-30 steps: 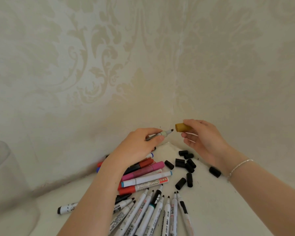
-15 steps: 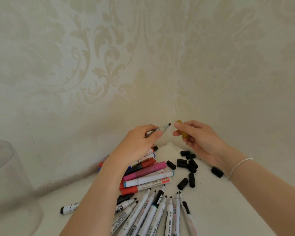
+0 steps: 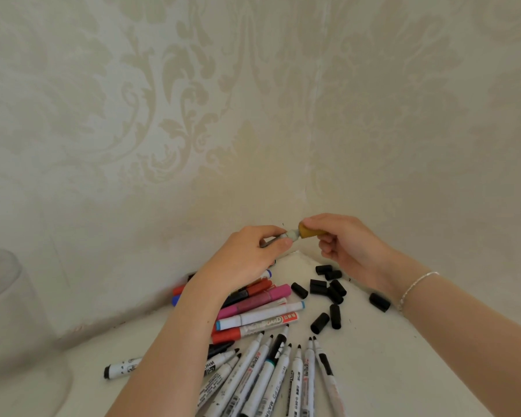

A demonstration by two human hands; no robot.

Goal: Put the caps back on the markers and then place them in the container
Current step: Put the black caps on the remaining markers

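My left hand [image 3: 247, 254] grips a grey marker [image 3: 289, 235] in the air above the table corner, tip pointing right. My right hand [image 3: 346, 245] pinches a mustard-yellow cap [image 3: 309, 231], whose open end sits over the marker's tip. Below lie several uncapped white markers [image 3: 271, 374] fanned out, and coloured markers [image 3: 259, 305] in a heap. Several loose black caps [image 3: 328, 291] are scattered near the corner. A clear container [image 3: 9, 320] stands at the left edge, blurred.
Patterned cream walls [image 3: 193, 130] meet in a corner right behind my hands. The white tabletop [image 3: 403, 371] runs out to the right. One black cap [image 3: 379, 301] lies apart beside my right wrist.
My hands came together: the yellow cap, held apart from the marker a second ago, has turned and now meets the marker's tip. Both hands rose slightly.
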